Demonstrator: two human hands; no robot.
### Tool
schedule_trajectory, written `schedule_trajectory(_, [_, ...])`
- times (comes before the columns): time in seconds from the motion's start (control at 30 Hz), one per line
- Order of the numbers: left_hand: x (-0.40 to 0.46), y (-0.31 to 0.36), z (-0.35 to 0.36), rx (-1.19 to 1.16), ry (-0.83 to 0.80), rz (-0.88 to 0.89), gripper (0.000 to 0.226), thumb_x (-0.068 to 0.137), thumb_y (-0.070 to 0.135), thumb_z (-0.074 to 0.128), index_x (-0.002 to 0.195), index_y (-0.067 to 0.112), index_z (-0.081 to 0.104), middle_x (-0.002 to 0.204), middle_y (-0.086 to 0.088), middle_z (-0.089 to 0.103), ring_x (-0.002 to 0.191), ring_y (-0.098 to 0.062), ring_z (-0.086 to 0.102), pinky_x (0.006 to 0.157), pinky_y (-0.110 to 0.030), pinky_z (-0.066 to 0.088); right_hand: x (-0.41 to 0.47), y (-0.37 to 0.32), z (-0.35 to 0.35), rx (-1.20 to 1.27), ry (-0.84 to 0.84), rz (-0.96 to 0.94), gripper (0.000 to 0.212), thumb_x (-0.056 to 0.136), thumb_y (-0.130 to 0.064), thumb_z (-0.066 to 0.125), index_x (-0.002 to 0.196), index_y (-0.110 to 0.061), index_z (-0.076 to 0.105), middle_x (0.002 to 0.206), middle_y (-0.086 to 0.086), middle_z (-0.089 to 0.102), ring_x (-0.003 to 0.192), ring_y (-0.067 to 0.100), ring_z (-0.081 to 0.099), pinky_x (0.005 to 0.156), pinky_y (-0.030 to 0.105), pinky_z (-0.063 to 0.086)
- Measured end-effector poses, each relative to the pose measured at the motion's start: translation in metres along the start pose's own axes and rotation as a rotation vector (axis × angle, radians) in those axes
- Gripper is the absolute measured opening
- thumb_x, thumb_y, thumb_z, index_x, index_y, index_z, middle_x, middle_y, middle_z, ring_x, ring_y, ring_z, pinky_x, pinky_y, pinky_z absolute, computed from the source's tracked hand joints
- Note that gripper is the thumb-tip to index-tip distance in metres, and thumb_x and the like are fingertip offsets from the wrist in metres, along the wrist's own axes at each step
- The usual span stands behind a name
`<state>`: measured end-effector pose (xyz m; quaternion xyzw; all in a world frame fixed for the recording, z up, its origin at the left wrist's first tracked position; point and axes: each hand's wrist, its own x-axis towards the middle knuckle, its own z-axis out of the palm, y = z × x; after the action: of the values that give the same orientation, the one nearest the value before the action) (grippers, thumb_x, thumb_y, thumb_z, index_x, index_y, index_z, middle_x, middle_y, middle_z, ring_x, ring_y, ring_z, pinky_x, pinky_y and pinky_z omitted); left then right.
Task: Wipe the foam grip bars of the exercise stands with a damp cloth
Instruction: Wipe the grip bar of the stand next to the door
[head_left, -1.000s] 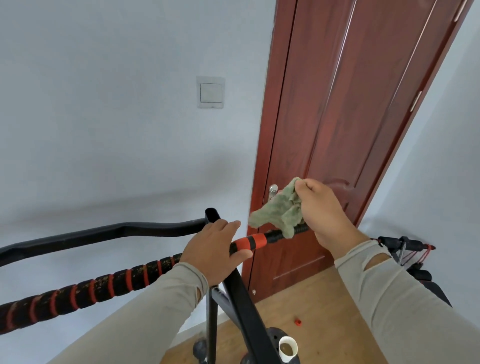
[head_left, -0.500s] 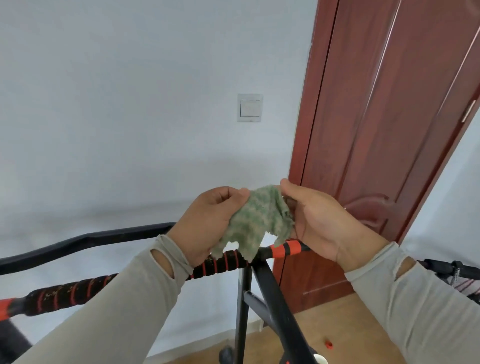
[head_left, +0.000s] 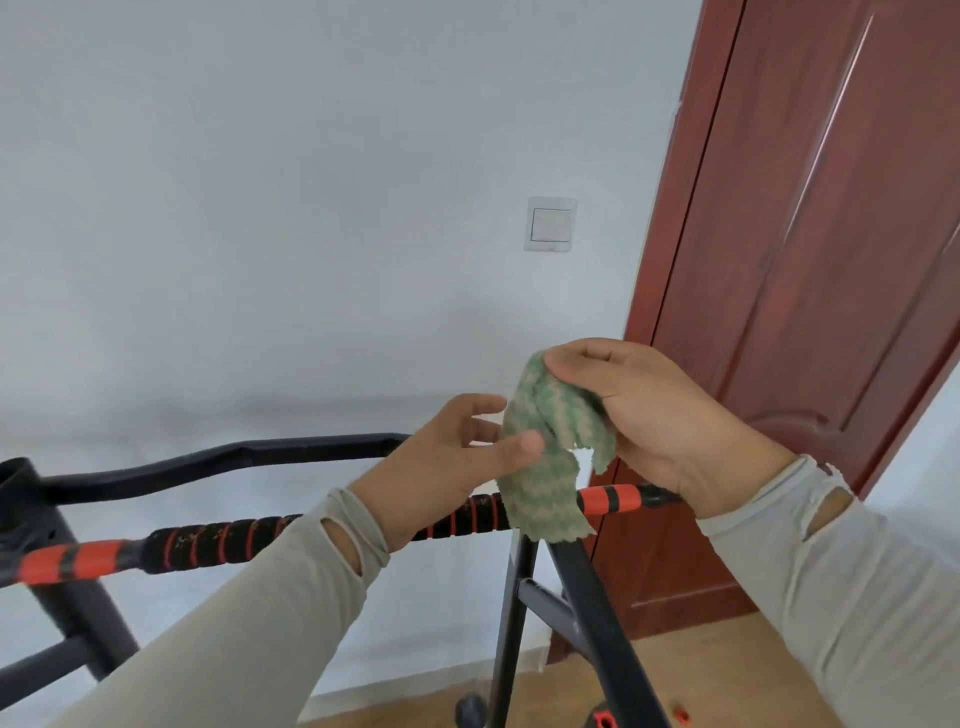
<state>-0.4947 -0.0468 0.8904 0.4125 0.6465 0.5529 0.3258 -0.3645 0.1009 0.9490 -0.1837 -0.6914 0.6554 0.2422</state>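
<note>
Green cloth (head_left: 548, 457) up in air, just above foam bar (head_left: 332, 530), bottom edge hanging in front of it. Right hand (head_left: 644, 415) grip tight, fingers curled round cloth top. Left hand (head_left: 452, 462) pinches cloth side with thumb, other fingers loose. Black stand legs (head_left: 587, 613) under bar. Brown door (head_left: 810, 312) behind.

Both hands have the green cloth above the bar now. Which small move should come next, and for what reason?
Probably lower the green-and-beige woven cloth onto the black foam grip bar with red rings and wrap it. The right hand pinches its top, the left hand pinches its side, and it hangs unfolded just over the bar.
</note>
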Motion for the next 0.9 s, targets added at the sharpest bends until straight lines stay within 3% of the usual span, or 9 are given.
schedule_trajectory(0.07, [-0.003, -0.001, 0.002, 0.003, 0.012, 0.037, 0.066, 0.074, 0.047, 0.082, 0.131, 0.028, 0.054, 0.121, 0.005, 0.069, 0.109, -0.012, 0.069, 0.100, -0.040, 0.053, -0.001, -0.005, 0.003, 0.023, -0.018, 0.007, 0.019, 0.096, -0.020, 0.068, 0.101, -0.002, 0.075, 0.087, 0.009, 0.075, 0.076, 0.019, 0.071, 0.067, 0.031, 0.060])
schedule_trajectory(0.2, [-0.010, -0.008, -0.002, -0.119, 0.008, 0.097, 0.036, 0.091, 0.031, 0.065, 0.126, 0.022, 0.063, 0.121, -0.001, 0.071, 0.109, -0.020, 0.069, 0.099, -0.041, 0.053, -0.001, -0.012, 0.001, 0.118, 0.006, 0.066, 0.019, 0.093, -0.017, 0.071, 0.104, -0.001, 0.074, 0.092, 0.012, 0.075, 0.079, 0.022, 0.073, 0.065, 0.032, 0.062])
schedule_trajectory(0.33, [-0.009, -0.019, 0.000, -0.314, 0.002, 0.047, 0.037, 0.090, 0.025, 0.053, 0.122, 0.014, 0.069, 0.121, -0.014, 0.070, 0.111, -0.032, 0.067, 0.097, -0.044, 0.052, -0.002, -0.015, 0.000, 0.204, -0.007, 0.113, 0.013, 0.093, -0.016, 0.070, 0.101, -0.006, 0.074, 0.092, 0.010, 0.075, 0.084, 0.022, 0.073, 0.077, 0.038, 0.062])
schedule_trajectory(0.5, [-0.006, -0.023, 0.006, -0.387, 0.014, 0.011, 0.026, 0.101, 0.012, 0.052, 0.118, 0.003, 0.068, 0.114, -0.017, 0.072, 0.100, -0.030, 0.069, 0.091, -0.041, 0.055, -0.005, -0.016, -0.003, 0.204, -0.029, 0.130, 0.011, 0.096, -0.018, 0.067, 0.099, -0.010, 0.072, 0.086, 0.005, 0.075, 0.075, 0.018, 0.072, 0.061, 0.029, 0.060])
schedule_trajectory(0.6, [-0.007, -0.025, 0.002, -0.429, -0.052, 0.004, 0.038, 0.091, 0.018, 0.051, 0.120, -0.003, 0.065, 0.114, -0.021, 0.070, 0.099, -0.030, 0.068, 0.085, -0.040, 0.055, -0.006, -0.017, -0.008, 0.279, -0.008, 0.138, 0.015, 0.098, -0.016, 0.063, 0.103, -0.005, 0.072, 0.089, 0.010, 0.075, 0.076, 0.020, 0.074, 0.059, 0.030, 0.060])
schedule_trajectory(0.7, [-0.011, -0.025, -0.002, -0.474, -0.169, 0.041, 0.052, 0.080, 0.017, 0.055, 0.127, -0.005, 0.057, 0.122, -0.020, 0.066, 0.111, -0.034, 0.063, 0.102, -0.046, 0.050, -0.009, -0.018, -0.011, 0.400, -0.006, 0.168, 0.018, 0.100, -0.015, 0.060, 0.104, 0.000, 0.069, 0.085, 0.012, 0.072, 0.065, 0.019, 0.073, 0.049, 0.026, 0.057])
schedule_trajectory(0.77, [-0.014, -0.025, 0.001, -0.393, -0.186, 0.104, 0.052, 0.078, 0.014, 0.065, 0.127, 0.002, 0.056, 0.123, -0.015, 0.066, 0.113, -0.034, 0.062, 0.106, -0.046, 0.047, -0.011, -0.018, -0.011, 0.448, -0.002, 0.186, 0.017, 0.102, -0.013, 0.057, 0.101, 0.001, 0.066, 0.079, 0.011, 0.069, 0.052, 0.015, 0.068, 0.038, 0.021, 0.050])
schedule_trajectory(0.83, [-0.014, -0.024, 0.008, -0.244, -0.091, 0.166, 0.044, 0.078, 0.012, 0.075, 0.117, 0.012, 0.056, 0.110, -0.008, 0.068, 0.099, -0.029, 0.063, 0.098, -0.046, 0.048, -0.012, -0.020, -0.010, 0.483, 0.003, 0.203, 0.017, 0.102, -0.012, 0.055, 0.102, 0.002, 0.065, 0.078, 0.012, 0.067, 0.047, 0.015, 0.067, 0.033, 0.020, 0.047])
schedule_trajectory(0.9, [-0.013, -0.021, 0.014, -0.155, 0.044, 0.210, 0.037, 0.077, 0.017, 0.081, 0.101, 0.016, 0.054, 0.094, -0.005, 0.064, 0.082, -0.025, 0.057, 0.080, -0.047, 0.049, -0.013, -0.020, -0.009, 0.503, 0.003, 0.217, 0.017, 0.103, -0.011, 0.055, 0.100, 0.002, 0.065, 0.078, 0.012, 0.068, 0.049, 0.016, 0.068, 0.033, 0.021, 0.047])
